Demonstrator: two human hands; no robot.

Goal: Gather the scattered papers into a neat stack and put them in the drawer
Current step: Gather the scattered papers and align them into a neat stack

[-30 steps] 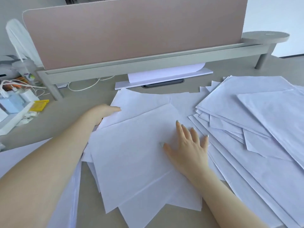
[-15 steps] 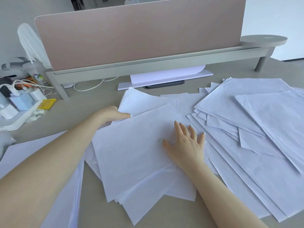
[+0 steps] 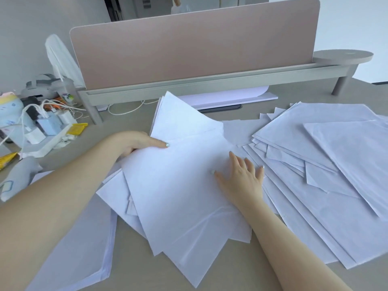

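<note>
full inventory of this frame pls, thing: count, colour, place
loose paper sheets: many, white, desk centre
fanned paper sheets: many, white, desk right
squared paper stack: one, white, near left
desk surface: one, beige, beneath everything
fabric divider panel: one, dusty pink, on grey rail at back
round shelf: one, grey, rail's right end
flat stand: one, white, under the rail
power strip with chargers: one, white, far left
small packet: one, yellow, beside the strip
left hand: grips the loose sheets' left edge
right hand: flat on the loose sheets
</note>
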